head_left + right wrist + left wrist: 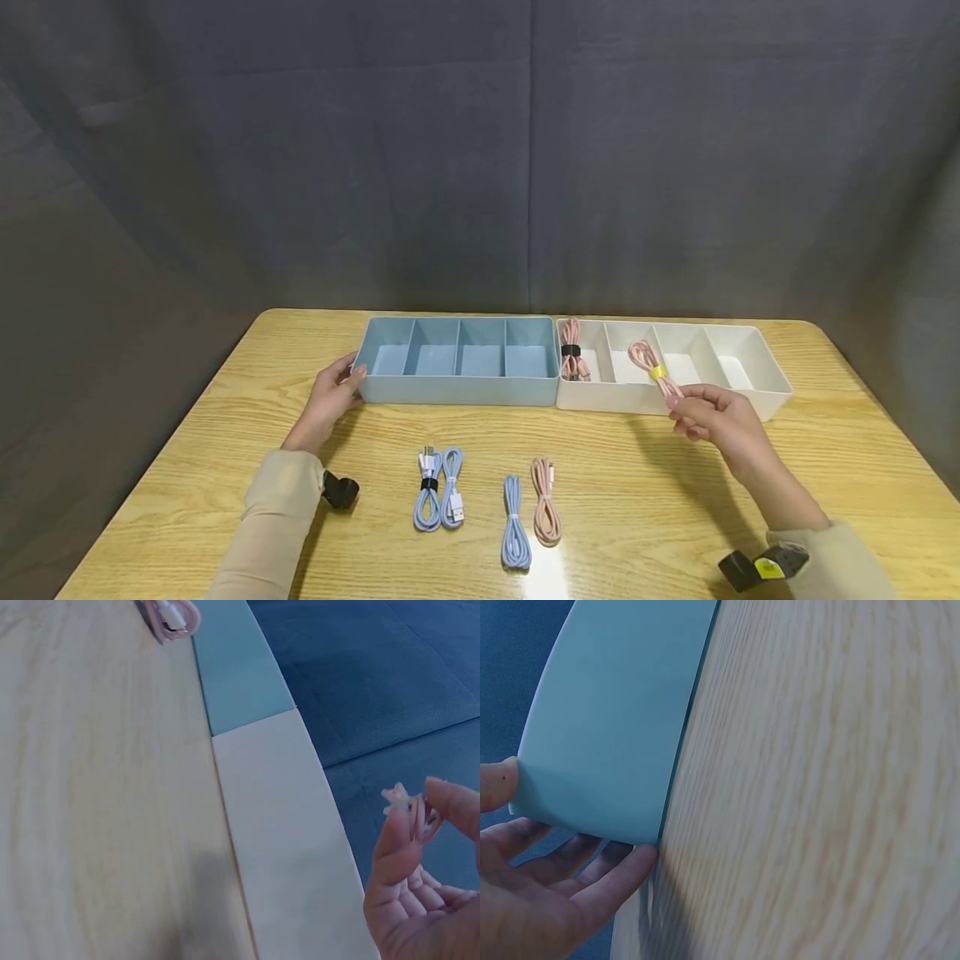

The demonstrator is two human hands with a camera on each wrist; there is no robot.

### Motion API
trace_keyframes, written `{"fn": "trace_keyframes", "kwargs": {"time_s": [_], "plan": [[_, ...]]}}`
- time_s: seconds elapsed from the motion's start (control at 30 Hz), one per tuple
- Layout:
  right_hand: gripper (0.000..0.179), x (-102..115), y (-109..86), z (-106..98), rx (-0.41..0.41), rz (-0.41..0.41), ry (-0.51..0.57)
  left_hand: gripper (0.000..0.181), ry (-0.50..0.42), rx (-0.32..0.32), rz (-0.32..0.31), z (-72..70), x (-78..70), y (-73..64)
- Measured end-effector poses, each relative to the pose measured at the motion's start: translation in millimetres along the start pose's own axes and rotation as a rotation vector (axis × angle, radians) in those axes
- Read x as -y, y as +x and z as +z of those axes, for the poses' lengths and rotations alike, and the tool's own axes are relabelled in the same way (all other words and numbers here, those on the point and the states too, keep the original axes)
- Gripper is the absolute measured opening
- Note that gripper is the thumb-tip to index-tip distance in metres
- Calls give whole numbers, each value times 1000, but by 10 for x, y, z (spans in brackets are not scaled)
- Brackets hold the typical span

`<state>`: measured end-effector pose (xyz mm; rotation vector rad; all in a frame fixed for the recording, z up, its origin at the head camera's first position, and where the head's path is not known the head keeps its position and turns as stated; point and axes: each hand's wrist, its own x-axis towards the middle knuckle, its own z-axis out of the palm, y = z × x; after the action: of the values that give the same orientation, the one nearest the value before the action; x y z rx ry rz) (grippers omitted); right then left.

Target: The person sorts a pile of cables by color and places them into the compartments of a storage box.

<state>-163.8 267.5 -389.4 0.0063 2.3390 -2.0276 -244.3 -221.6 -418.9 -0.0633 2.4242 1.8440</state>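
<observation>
Light wood-grain bench [675,500] is carrying two divided trays side by side along its back edge, touching — blue tray [457,389] on the left, white tray [675,398] on the right. Four coiled cables are lying in front: two blue cables [438,498] with a black tie, a single blue cable [514,535], a pink cable [545,512] just beside it.

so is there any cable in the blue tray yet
No, all four compartments of the blue tray are bare; the only stowed cable lies in the white tray.
</observation>
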Motion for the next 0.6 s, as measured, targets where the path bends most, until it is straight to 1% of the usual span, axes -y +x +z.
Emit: {"fn": "trace_keyframes", "kwargs": {"time_s": [0.17,0.4,0.6], "plan": [[19,50,82,-6,-32,43,22,54,9,3,3,2,-7,-3],[38,91,192,-16,-60,93,-52,54,12,0,-5,-16,-16,8],[45,114,281,4,-83,104,-75,53,19,-5,-9,-15,5,22]]}}
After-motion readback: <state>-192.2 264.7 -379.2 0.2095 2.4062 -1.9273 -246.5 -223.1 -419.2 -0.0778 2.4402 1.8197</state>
